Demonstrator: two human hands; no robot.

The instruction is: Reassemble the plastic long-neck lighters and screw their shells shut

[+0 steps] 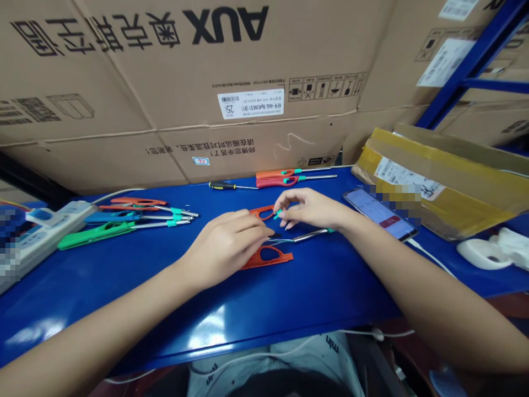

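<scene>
In the middle of the blue table, a lighter with an orange casing lies in pieces. My right hand [308, 208] pinches a small teal piece [277, 214], which looks like a trigger. My left hand [229, 242] is closed, its fingertips on a small black part [274, 236]; most of the grip is hidden. Thin wires run from there to a metal tube [311, 235] with a teal tip. Nearest me, an orange casing half [285, 257] lies partly under my left hand. The other orange casing half [264, 210] is behind my fingers.
Several long lighters, one a green lighter [97, 236], lie left beside a white power strip [49, 234]. A screwdriver [223, 186] and a red lighter [275, 181] lie at the back. On the right are a phone [378, 214] and a taped box [446, 182]. A large carton [185, 71] stands behind.
</scene>
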